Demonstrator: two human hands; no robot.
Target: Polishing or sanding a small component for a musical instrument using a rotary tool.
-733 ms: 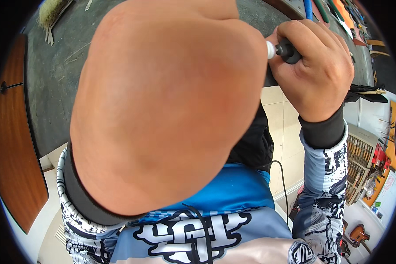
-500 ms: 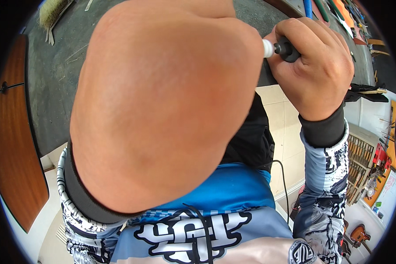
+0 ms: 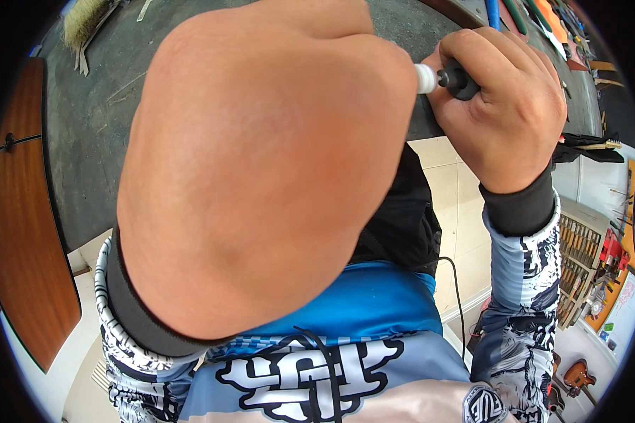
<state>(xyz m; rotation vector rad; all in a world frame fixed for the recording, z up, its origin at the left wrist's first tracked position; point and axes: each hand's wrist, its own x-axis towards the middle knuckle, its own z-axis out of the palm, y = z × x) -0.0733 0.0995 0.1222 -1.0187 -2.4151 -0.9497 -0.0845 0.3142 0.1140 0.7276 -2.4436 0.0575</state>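
My left hand (image 3: 268, 169) fills the middle of the view, very close, its back facing me. It looks curled like a fist, but its fingertips and whatever they may hold are hidden. To its right, my right hand (image 3: 504, 102) is closed around a short black round-ended tool (image 3: 460, 79). A thin dark tip sticks out of the tool toward a small white cylinder (image 3: 425, 79) at the edge of my left hand. Whether the cylinder sits on that tip or in my left hand, I cannot tell. Both hands are raised over the near edge of a dark workbench (image 3: 99, 155).
A bristle brush (image 3: 85, 25) lies at the far left of the bench. Along the left is a brown wooden panel (image 3: 25, 211). Several tools, one with a blue handle (image 3: 493, 13), lie at the far right. A rack of small tools (image 3: 578, 261) stands lower right.
My left hand has shifted slightly, and a little more of the white cylinder shows beside it. My right hand has hardly moved and keeps its grip on the black tool.
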